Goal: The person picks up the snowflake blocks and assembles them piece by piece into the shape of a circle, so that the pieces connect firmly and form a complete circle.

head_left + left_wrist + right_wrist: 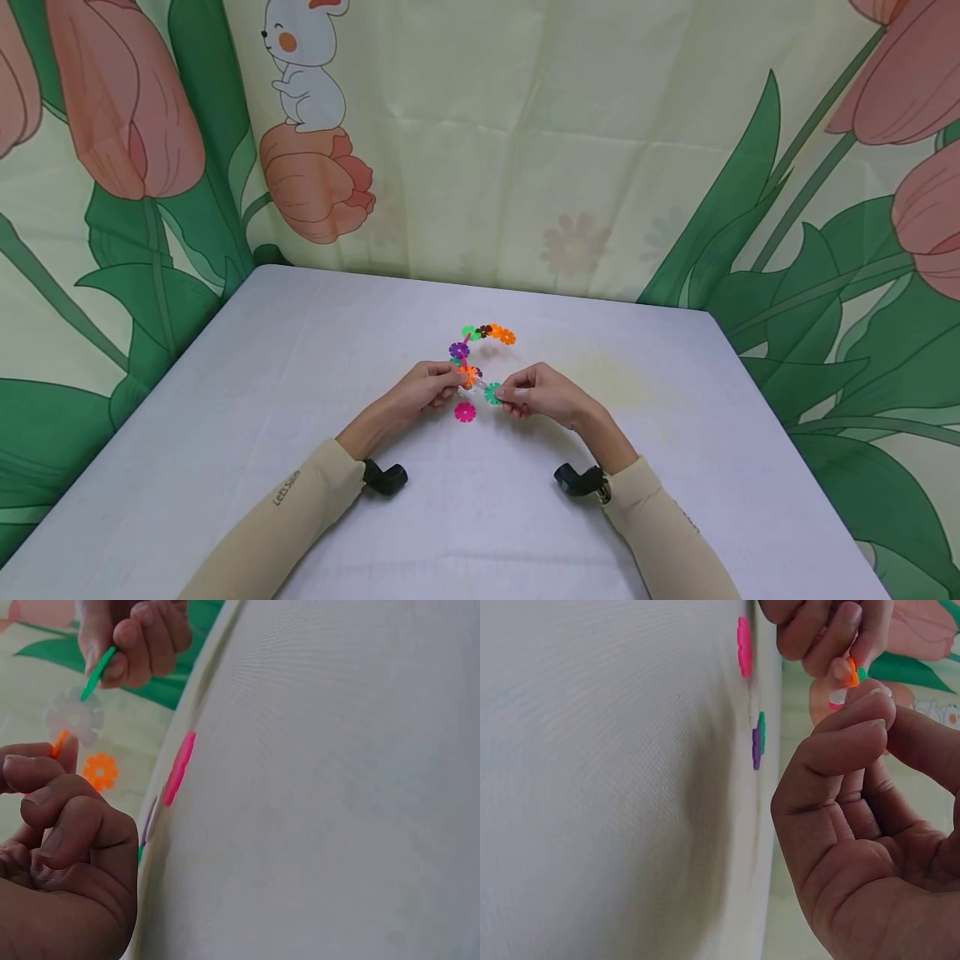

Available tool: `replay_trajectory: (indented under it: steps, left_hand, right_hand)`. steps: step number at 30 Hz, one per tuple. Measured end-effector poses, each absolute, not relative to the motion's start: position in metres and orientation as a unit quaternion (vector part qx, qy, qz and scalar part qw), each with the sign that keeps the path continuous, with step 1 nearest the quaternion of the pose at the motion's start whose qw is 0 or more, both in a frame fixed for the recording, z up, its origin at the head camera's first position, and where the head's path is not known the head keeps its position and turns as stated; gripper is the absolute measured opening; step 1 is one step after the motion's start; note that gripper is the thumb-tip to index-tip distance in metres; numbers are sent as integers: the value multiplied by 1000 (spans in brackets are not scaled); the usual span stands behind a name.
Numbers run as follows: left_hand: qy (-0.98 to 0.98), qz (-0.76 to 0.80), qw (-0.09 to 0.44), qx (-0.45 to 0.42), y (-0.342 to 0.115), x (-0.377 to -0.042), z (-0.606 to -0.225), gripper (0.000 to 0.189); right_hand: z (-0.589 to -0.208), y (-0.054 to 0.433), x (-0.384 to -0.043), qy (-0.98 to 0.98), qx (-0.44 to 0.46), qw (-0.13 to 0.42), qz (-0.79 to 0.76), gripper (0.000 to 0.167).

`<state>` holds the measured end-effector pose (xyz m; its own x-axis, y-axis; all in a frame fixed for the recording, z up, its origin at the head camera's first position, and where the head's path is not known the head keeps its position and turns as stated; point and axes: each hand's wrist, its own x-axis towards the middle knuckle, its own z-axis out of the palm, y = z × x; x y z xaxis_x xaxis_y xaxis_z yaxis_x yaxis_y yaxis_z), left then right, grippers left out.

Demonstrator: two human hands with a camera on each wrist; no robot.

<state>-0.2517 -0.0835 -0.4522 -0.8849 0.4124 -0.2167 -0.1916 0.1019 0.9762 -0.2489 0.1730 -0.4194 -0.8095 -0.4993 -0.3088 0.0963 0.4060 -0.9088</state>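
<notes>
My left hand (426, 387) pinches an orange notched plastic disc (470, 376) at one end of a curved chain of interlocking discs. From there the chain runs through pink and a purple disc (459, 351) to a light green disc (470, 332), a brown one (484, 332) and orange ones at its far end. My right hand (551, 395) pinches a green disc (492, 393) between thumb and fingertips. Between the two hands, in the left wrist view, a translucent white disc (73, 718) meets the green disc's edge and stands close over the orange one.
A loose pink disc (465, 412) lies on the white-covered table (480, 517), just in front of the hands. Purple (757, 748) and green (762, 727) discs lie beyond it. A curtain (480, 150) printed with tulips hangs behind the table.
</notes>
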Motion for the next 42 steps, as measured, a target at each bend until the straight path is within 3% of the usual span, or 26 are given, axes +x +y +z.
replay_trajectory:
  steps: [17,42]
  left_hand:
    - [702,671,226,80,-82,-250,-454,23]
    - [692,677,231,98,-80,-250,-457,21]
  right_hand:
    - [-419,172,-249,800,-125,276,-518,21]
    - [-420,172,-248,800,-133,279,-515,25]
